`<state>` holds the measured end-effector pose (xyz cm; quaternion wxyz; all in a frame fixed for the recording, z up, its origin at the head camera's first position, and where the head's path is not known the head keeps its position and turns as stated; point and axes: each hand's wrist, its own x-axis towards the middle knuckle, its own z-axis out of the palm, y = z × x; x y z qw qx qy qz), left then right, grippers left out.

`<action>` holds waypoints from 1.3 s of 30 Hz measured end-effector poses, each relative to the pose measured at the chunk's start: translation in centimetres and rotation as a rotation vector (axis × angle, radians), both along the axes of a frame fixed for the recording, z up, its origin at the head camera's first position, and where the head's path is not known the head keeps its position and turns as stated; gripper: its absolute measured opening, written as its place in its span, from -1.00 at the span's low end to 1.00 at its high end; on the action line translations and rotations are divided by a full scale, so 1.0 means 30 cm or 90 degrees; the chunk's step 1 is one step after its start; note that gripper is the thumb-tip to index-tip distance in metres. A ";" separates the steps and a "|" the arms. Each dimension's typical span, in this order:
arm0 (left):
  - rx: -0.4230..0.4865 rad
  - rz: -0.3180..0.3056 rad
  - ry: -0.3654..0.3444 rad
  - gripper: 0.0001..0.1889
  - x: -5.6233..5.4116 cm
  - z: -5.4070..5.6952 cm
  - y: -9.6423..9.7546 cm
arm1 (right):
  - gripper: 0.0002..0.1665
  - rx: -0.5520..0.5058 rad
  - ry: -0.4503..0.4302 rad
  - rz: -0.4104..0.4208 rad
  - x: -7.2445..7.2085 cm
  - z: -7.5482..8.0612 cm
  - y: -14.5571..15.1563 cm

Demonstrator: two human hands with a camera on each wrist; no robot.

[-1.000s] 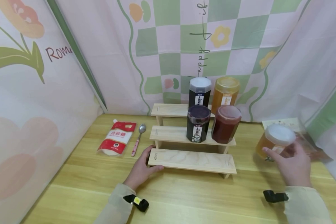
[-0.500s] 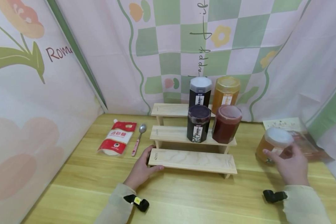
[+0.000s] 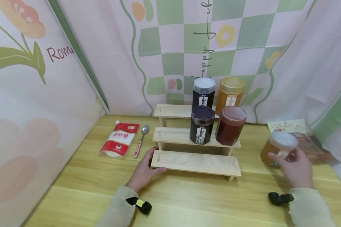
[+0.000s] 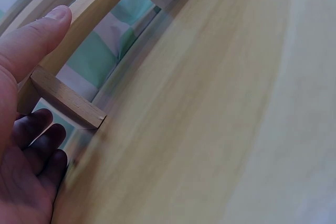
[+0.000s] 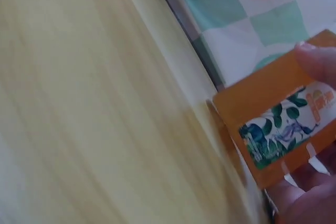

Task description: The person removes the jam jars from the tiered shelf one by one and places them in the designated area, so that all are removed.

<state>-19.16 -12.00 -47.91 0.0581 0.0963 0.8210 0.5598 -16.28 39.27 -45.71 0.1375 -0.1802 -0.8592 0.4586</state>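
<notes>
My right hand [image 3: 296, 168] grips a jar of amber jam or honey [image 3: 275, 151] with a white lid, right of the stepped wooden rack [image 3: 196, 162]. In the right wrist view the labelled amber jar [image 5: 273, 124] is low at the table, between thumb and fingers; whether its base fully touches I cannot tell. My left hand [image 3: 143, 171] holds the left end of the rack's lowest step, thumb at the front edge and fingers round the side. On the middle step stand a dark purple jar [image 3: 201, 126] and a red jar [image 3: 230, 127].
A dark jar with a white lid [image 3: 203, 94] and a yellow-orange jar [image 3: 231, 94] stand on the top step. Left of the rack lie a red-and-white sugar bag [image 3: 119, 138] and a spoon [image 3: 140, 142]. A flat packet [image 3: 307, 142] lies behind my right hand.
My right hand has lowered the amber jar slightly toward the table, then stayed nearly still. My left hand and the rack have not moved.
</notes>
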 end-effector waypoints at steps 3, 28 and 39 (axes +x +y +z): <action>-0.001 0.000 0.001 0.09 -0.001 0.000 0.000 | 0.03 0.013 -0.007 0.008 0.000 -0.020 0.024; 0.022 -0.006 -0.002 0.11 -0.002 -0.001 -0.005 | -0.03 -0.036 0.037 0.081 -0.082 -0.054 0.087; 0.016 -0.007 0.003 0.09 0.000 0.000 -0.001 | -0.05 0.007 0.029 0.081 -0.122 -0.051 0.100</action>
